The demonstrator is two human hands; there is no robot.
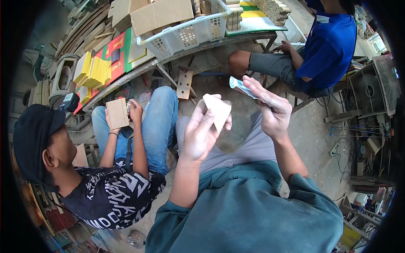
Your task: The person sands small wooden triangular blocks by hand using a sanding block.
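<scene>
My left hand (198, 135) grips a small pale wooden block (220, 113) with a pointed, triangular outline, fingers and thumb around its sides. To its right, my right hand (275, 110) is raised with its fingers stretched out together. Under those fingers is a bent piece of sandpaper (238, 85), its blue-and-white printed back showing. The sandpaper and the block are apart. My fingers hide part of the sheet, and its grit side is not plain to see.
A person in a black cap (36, 145) sits at my left, holding a flat wooden piece (117, 114). Another person in a blue shirt (331, 46) sits ahead on the right. A bench holds a white plastic crate (181, 44) and yellow-edged stacked pieces (93, 72). A fan (369, 90) stands at right.
</scene>
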